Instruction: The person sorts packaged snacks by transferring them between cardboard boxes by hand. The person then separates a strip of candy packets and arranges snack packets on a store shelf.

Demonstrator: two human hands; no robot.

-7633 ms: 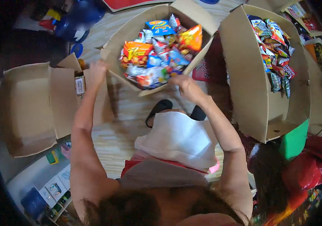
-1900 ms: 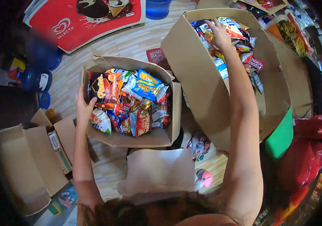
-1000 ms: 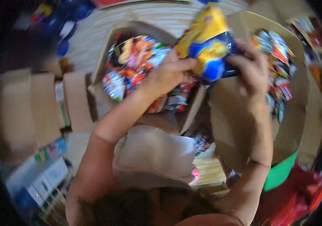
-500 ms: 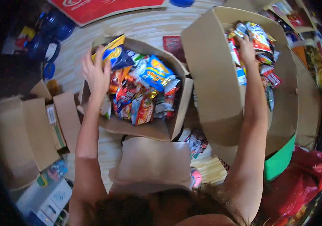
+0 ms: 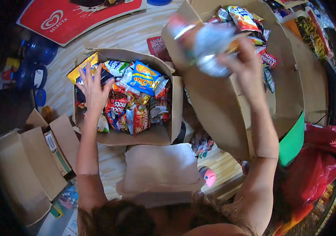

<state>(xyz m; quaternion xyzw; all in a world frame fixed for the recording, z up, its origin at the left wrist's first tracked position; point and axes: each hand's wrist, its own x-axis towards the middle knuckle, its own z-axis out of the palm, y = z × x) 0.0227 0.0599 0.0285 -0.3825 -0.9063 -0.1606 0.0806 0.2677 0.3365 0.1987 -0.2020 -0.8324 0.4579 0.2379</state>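
My left hand point(image 5: 95, 89) lies with spread fingers over the left part of a cardboard box point(image 5: 144, 138) full of snack packs. Beneath its fingertips is a yellow and dark blue snack pack point(image 5: 84, 67). A blue chips pack point(image 5: 143, 78) and a red pretzel pack point(image 5: 139, 120) lie in the same box. My right hand point(image 5: 247, 65) is closed on several snack packs point(image 5: 213, 45), blurred by motion, silvery with red and orange parts. It holds them above the near-left wall of a taller cardboard box point(image 5: 211, 100), which has more snack packs point(image 5: 243, 19) at its far end.
An open cardboard carton point(image 5: 38, 157) stands at left. Blue water jugs point(image 5: 38, 74) and a red Selecta sign point(image 5: 73, 19) are beyond. Red plastic bags point(image 5: 317, 169) and a green panel point(image 5: 292, 141) sit at right. A box flap point(image 5: 160, 165) is close to my body.
My right hand has come out of the taller box and moved left with several snack packs. The yellow and blue pack under my left hand is now lower in the left box, and those fingers have spread.
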